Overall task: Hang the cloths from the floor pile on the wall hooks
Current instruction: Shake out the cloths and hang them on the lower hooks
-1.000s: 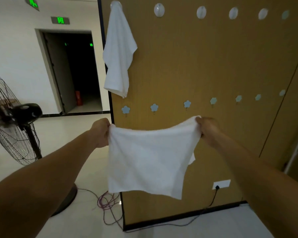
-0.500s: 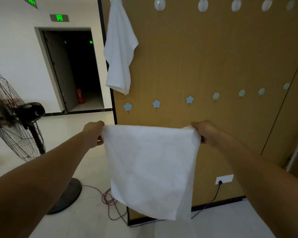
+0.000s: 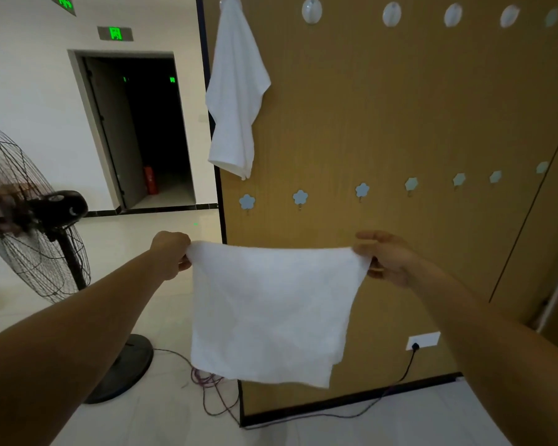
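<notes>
A white cloth (image 3: 271, 313) hangs spread out in front of me, held by its two top corners. My left hand (image 3: 171, 255) pinches the left corner and my right hand (image 3: 387, 259) pinches the right corner. Behind it stands a brown wooden wall panel (image 3: 400, 107). Another white cloth (image 3: 236, 94) hangs from the leftmost round hook at the panel's top. More round white hooks (image 3: 311, 10) run along the top, and a row of blue flower-shaped hooks (image 3: 300, 197) runs just above my hands. The floor pile is out of view.
A black pedestal fan (image 3: 29, 220) stands at the left, its base (image 3: 123, 368) near my left arm. Loose cables (image 3: 207, 384) lie on the floor by the panel's corner. A plug sits in a wall socket (image 3: 422, 341) low on the panel. A dark doorway (image 3: 142, 130) opens behind.
The cloth's top edge went from sagging to pulled straight as my hands moved apart. Its lower part has swung and now hangs flatter.
</notes>
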Demonstrator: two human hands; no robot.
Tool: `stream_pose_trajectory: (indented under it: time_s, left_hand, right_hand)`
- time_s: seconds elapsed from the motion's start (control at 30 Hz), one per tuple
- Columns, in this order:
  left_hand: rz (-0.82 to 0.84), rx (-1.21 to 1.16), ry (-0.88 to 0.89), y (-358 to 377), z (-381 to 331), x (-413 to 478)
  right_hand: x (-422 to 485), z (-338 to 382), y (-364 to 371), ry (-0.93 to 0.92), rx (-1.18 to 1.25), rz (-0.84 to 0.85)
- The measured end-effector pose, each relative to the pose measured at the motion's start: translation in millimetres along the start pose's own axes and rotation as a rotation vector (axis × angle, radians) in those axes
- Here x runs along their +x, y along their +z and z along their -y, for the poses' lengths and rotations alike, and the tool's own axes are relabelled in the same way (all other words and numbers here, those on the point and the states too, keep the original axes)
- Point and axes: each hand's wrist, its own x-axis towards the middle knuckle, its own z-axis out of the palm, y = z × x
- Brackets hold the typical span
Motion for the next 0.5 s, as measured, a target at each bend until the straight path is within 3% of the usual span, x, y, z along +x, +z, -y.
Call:
stream_pose_trajectory:
  time_s: [0.07, 0.2, 0.33, 0.4, 0.5]
  left_hand:
    - [-0.036, -0.038, 0.041, -1, -5, 0]
    - [0.015, -0.064, 0.081, -2, -9, -1]
    - [0.015, -0.158, 0.125, -2, -6, 3]
    - [0.025, -0.228, 0.136, 1, -6, 3]
    - [0.035, -0.293, 0.124, 4, -3, 1]
  right_hand:
    - [4, 3, 4, -0.082, 0.16, -0.08]
    - [6, -8, 19, -0.079, 0.094, -0.1]
    - [10, 1, 18, -0.175, 0.244, -0.265]
    - [10, -3, 21, -0.117, 0.183, -0.168]
    - [6, -20, 31, -0.002, 0.06, 0.125]
